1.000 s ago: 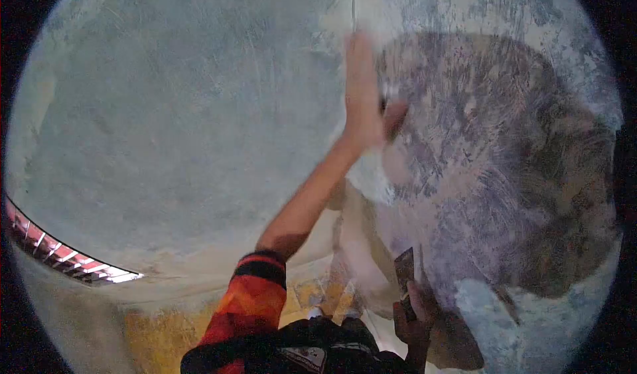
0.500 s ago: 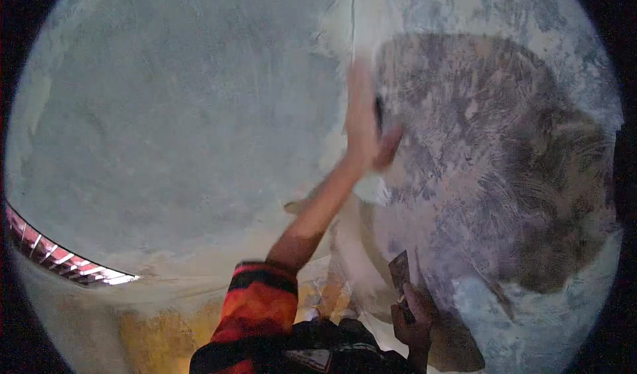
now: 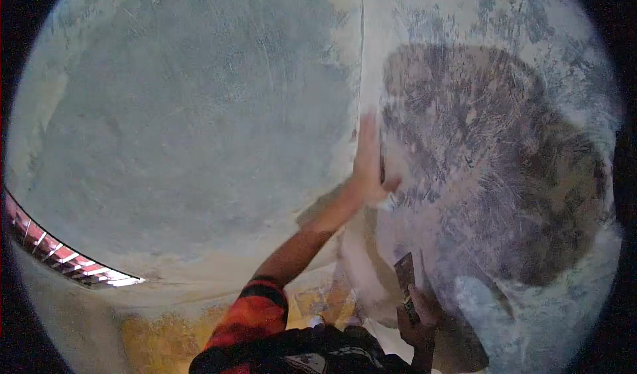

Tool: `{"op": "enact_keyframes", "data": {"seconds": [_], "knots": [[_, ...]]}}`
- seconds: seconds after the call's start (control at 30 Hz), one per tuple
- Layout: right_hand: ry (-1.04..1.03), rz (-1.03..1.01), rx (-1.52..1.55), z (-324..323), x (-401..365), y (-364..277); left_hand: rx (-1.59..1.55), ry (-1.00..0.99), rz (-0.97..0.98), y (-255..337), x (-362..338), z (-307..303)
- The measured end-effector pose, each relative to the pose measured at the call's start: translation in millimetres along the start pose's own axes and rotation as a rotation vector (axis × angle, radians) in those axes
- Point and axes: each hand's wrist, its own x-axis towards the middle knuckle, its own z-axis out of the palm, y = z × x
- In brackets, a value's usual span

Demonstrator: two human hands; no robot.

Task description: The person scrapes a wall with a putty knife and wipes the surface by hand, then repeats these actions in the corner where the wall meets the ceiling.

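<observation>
My left hand (image 3: pixel 369 161) is stretched up along the inside corner of the wall (image 3: pixel 362 49), its fingers straight and the thumb held apart. It is slightly blurred. A thin dark edge shows beside the palm; whether this is an object or shadow I cannot make out. Lower down on the right, my right hand (image 3: pixel 421 319) is wrapped around the handle of a putty knife (image 3: pixel 405 270), whose broad blade points upward. The patchy, streaked right wall (image 3: pixel 458 155) lies behind the knife, and the smoother grey-green wall (image 3: pixel 199 108) spreads left of the corner.
A barred opening (image 3: pixel 63 258) with a reddish view beyond sits at the lower left. Yellowish stained floor or lower wall (image 3: pixel 159 334) shows below. Large dark shadows fall across the right wall.
My left hand has slid down along the corner, and its arm has lowered with it. My right hand keeps hold of the putty knife in nearly the same place. The view has shifted slightly.
</observation>
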Motion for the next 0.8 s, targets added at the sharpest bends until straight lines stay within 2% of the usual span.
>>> {"op": "enact_keyframes", "data": {"seconds": [0.07,0.13,0.17,0.23,0.3,0.37,0.4,0.43,0.5,0.57,0.67,0.7,0.77,0.8], "knots": [[0.009,-0.034,-0.006,1,-4,2,-0.412,0.053,-0.256,-33,-8,20],[0.02,0.089,0.061,-1,-13,0,-0.31,0.097,-0.121,-26,51,9],[0.043,0.205,0.15,5,-21,-3,0.007,0.095,0.146,6,124,-20],[0.056,0.237,0.176,5,-16,-5,0.057,0.105,0.429,24,219,-44],[0.059,0.114,0.082,0,-6,-12,-0.108,0.043,-0.026,35,177,-30],[0.1,0.048,0.007,2,-4,-14,-0.089,0.072,-0.174,41,87,0],[0.114,0.029,-0.027,2,-6,-12,0.02,0.147,-0.115,34,22,18],[0.113,0.091,-0.001,3,-5,-13,-0.211,0.103,-0.126,21,-32,28],[0.098,0.224,0.055,4,-8,-18,-0.225,0.115,-0.226,18,-33,29],[0.163,0.085,0.041,4,5,-23,0.147,0.083,0.013,-18,20,15],[0.06,0.058,0.016,10,2,-10,0.18,0.129,0.432,11,190,-40],[-0.011,0.077,0.002,11,1,-1,0.194,0.133,0.354,11,181,-36],[0.05,0.044,0.026,13,1,2,0.219,0.135,0.193,12,148,-24],[0.082,0.027,0.037,15,1,2,-0.028,0.129,0.1,-5,95,-5]]}}
